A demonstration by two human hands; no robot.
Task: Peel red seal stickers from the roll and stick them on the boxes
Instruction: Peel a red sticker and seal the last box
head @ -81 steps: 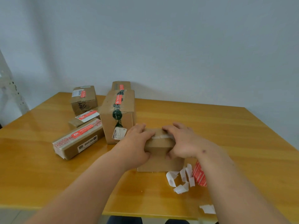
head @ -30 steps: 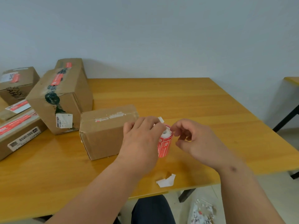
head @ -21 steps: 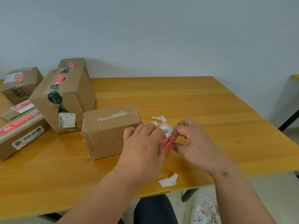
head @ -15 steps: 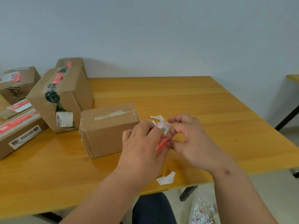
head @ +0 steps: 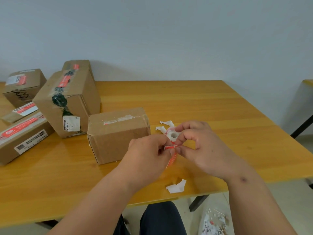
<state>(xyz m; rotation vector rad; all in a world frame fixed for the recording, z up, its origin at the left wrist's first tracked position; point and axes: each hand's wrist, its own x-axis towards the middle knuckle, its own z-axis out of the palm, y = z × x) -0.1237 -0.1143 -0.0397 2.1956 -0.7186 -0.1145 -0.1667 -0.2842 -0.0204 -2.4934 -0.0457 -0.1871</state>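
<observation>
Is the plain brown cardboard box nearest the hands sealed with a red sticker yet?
Not yet. The plain brown cardboard box shows only torn whitish tape remnants on top; no full red seal sticker.

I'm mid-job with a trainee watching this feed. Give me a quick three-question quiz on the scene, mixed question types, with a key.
1. True or false: the nearest box already carries a whole red seal sticker on top.
2. What do both hands hold? A) the sticker roll B) a box C) a paper scrap
3. Fill in: the left hand and right hand work to the ____ of the nearest box.

Key: 1 false, only torn remnants show; 2 A; 3 right.
</observation>
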